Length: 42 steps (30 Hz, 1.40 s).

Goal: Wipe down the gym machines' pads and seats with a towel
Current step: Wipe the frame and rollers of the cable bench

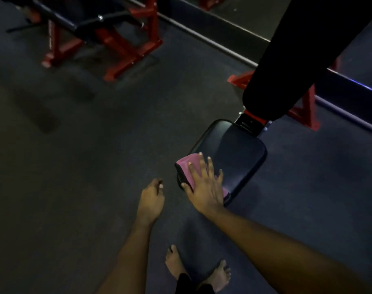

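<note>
Directly under right hand, towel (on seat)

Flat, spread-fingered right hand, loosely curled left hand hanging free

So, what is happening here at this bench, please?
A person is wiping a gym bench. The right hand presses a pink towel flat, fingers spread, on the near left corner of the black seat. The left hand hangs free beside it and holds nothing. The tilted back pad rises behind the seat, with no towel on it. Another red-framed machine stands farther off on the floor.
</note>
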Motion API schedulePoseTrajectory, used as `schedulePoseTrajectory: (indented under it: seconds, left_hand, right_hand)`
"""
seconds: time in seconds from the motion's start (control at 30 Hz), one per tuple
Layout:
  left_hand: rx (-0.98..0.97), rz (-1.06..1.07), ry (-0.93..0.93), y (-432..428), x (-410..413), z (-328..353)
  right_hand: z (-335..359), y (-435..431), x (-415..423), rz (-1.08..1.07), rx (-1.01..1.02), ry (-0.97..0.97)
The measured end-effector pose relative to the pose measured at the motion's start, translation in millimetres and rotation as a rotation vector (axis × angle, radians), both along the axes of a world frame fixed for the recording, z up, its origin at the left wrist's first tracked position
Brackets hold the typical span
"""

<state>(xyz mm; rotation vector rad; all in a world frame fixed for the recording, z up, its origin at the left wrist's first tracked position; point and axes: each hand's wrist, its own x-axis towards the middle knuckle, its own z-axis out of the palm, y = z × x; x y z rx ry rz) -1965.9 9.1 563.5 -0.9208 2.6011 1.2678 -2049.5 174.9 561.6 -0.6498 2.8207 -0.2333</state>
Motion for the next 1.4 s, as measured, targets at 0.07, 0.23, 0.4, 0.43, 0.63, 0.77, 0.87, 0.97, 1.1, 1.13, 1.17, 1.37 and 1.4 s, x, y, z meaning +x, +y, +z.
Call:
schedulePoseTrajectory:
  seconds: [0.07, 0.23, 0.4, 0.43, 0.63, 0.77, 0.87, 0.97, 1.1, 1.13, 1.17, 1.37, 1.4]
  left_hand:
    - [0.048, -0.003, -0.011, 7, 4, -10]
    - [0.231, 0.004, -0.007, 20, 8, -19]
    - [0.193, -0.001, -0.006, 17, 1, -32]
    - [0.175, -0.002, -0.013, 15, 1, -32]
    - [0.159, 0.014, -0.031, 15, -7, -33]
    - [0.176, -0.019, -0.030, 22, -13, -34]
    - [0.194, -0.011, -0.016, 25, -17, -38]
    - [0.194, 0.018, -0.049, 27, -17, -41]
    - [0.240, 0.057, -0.064, 35, -14, -42]
    - [0.257, 0.066, -0.059, 36, -13, -40]
    - [0.272, 0.068, -0.055, 38, -12, -39]
    - [0.277, 0.019, -0.069, 33, -13, -39]
    - [0.270, 0.012, -0.075, 30, -14, -40]
  right_hand:
    - [-9, 4, 6, 0.065, 0.021, 0.022]
    - [-16, 14, -4, 0.207, 0.006, -0.037]
    - [-21, -33, -50, 0.203, 0.034, -0.053]
    - [-18, -42, -57, 0.201, 0.047, -0.055]
    - [-18, -3, -9, 0.200, -0.053, 0.005]
    - [-27, 9, -1, 0.221, -0.003, 0.015]
    - [-32, -19, -30, 0.215, 0.007, -0.018]
    - [-29, -39, -56, 0.211, 0.014, -0.068]
    - [-24, -15, -32, 0.170, -0.067, -0.029]
    - [-23, -1, -19, 0.174, -0.092, -0.001]
    - [-23, 13, -6, 0.182, -0.095, 0.014]
    - [-32, 19, -4, 0.181, 0.000, 0.005]
    - [-32, 2, -16, 0.182, 0.004, 0.007]
